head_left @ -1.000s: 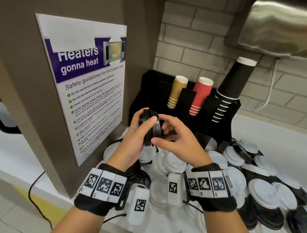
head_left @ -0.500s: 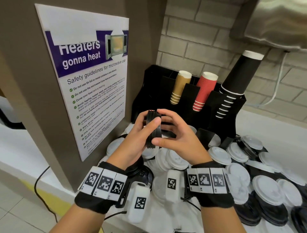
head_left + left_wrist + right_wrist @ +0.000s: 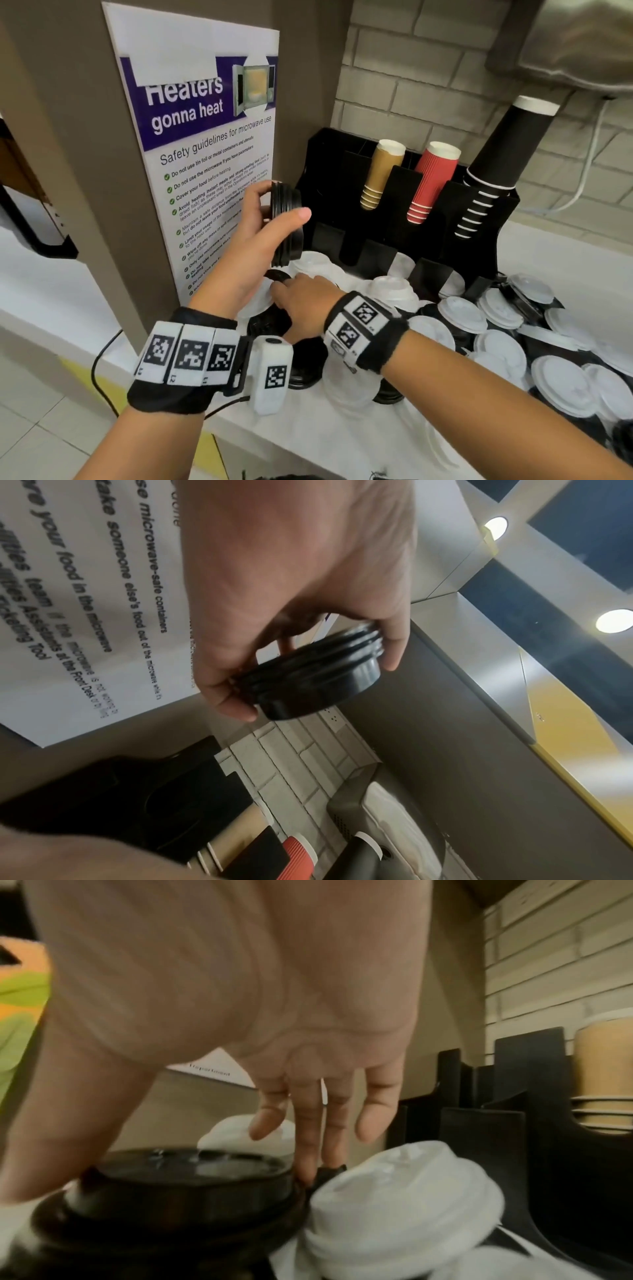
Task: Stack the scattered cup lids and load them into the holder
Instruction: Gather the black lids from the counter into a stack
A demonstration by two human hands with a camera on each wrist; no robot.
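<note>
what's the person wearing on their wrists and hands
Both hands are bare, no gloves or sleeves. The left wrist carries a black fabric band with three white tiles printed with black square codes, plus a white rounded camera pod bearing another code and a thin black cable. The right wrist has a matching black band with white coded tiles.

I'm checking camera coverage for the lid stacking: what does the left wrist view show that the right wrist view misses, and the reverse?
Only the left wrist view shows the left hand gripping the stack of black lids by its edges, plus the red cups and the microwave poster.

Only the right wrist view shows the right hand, fingers extended down between a black lid and a white lid in the pile.

Both show the black holder, the tan cups and the brick wall.
</note>
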